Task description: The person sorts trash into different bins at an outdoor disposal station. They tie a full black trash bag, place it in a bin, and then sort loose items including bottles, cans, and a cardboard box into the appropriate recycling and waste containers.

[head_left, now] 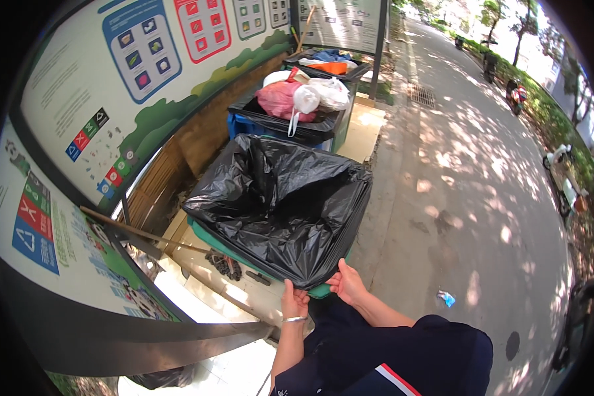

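Black crinkled plastic liner (280,201) over green bin (320,291); left hand (294,300) and right hand (346,282) fingers pinching its near hem.

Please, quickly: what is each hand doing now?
Left hand: closed on the black bag edge at the bin rim.
Right hand: closed on the same edge.

The bin liner (280,201) is glossy black over a green bin (320,291). Farther bags (303,98) are pink and white. The sleeve (402,350) is navy, with what looks like a red-and-white stripe.
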A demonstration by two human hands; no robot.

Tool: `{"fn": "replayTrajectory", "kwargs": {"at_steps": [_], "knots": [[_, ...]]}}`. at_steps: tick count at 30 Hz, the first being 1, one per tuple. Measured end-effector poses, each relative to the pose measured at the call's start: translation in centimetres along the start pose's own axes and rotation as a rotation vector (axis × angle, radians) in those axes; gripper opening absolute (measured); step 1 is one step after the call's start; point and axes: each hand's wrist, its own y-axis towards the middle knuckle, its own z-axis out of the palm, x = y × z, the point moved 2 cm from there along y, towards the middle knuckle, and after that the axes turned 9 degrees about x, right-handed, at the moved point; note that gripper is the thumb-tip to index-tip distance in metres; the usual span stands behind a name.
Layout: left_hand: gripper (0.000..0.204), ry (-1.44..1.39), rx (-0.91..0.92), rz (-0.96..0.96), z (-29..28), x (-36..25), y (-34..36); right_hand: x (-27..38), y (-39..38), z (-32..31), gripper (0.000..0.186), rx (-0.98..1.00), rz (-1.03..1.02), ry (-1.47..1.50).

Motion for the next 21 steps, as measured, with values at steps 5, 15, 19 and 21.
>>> {"fn": "replayTrajectory", "kwargs": {"at_steps": [5, 15, 19, 21], "knots": [[0.034, 0.042, -0.119, -0.042, 0.6, 0.1, -0.4, -0.9, -0.3, -1.5, 0.034, -0.070, -0.047, -0.074], [0.031, 0.115, -0.074, 0.016, -2.4, 0.4, 0.1, -2.3, -1.2, -0.8, 0.045, -0.089, 0.074, 0.241], [0.032, 0.169, -0.108, 0.021, -3.0, 1.1, -0.6, -3.5, -1.9, -2.3, 0.042, -0.077, 0.158, 0.208], [0.032, 0.173, -0.125, 0.036, -4.1, 1.2, 0.1, -3.4, -1.7, -2.0, 0.038, -0.267, 0.162, 0.184]]}}
